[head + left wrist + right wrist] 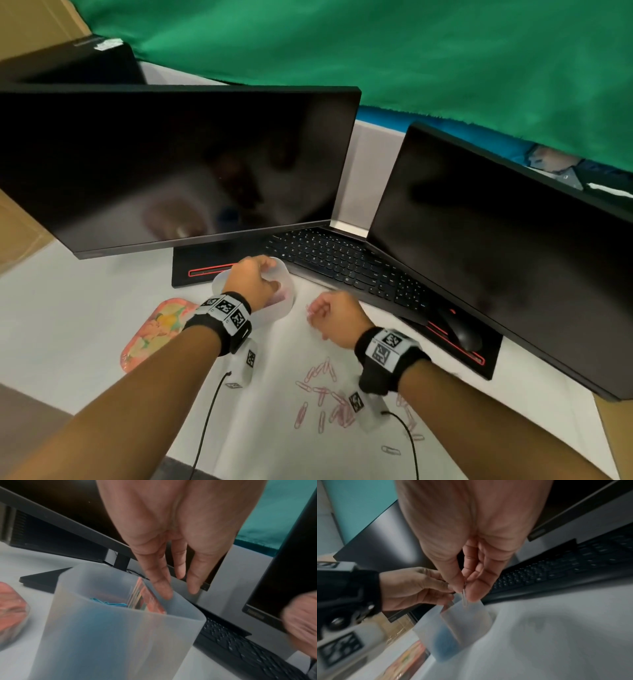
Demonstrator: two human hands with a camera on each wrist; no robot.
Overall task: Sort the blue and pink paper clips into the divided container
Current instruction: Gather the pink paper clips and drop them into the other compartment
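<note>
A translucent divided container (286, 310) stands in front of the left monitor's base. My left hand (274, 274) holds its far wall, one finger inside and the thumb outside (180, 592). Blue paper clips (109, 603) lie in its left compartment, and the divider (142, 599) shows pinkish colour beyond it. Just right of the container, my right hand (320, 311) pinches a pale pink paper clip (464, 599) between thumb and fingers, close above the container's rim (471, 609). Several pink paper clips (322, 394) lie scattered on the white table near my right forearm.
Two dark monitors (171, 164) (507, 246) stand behind, with a black keyboard (342, 263) and mouse (462, 334) between them. A colourful patterned tray (154, 329) lies left of the container. Wrist-camera cables (205, 421) trail over the table's front edge.
</note>
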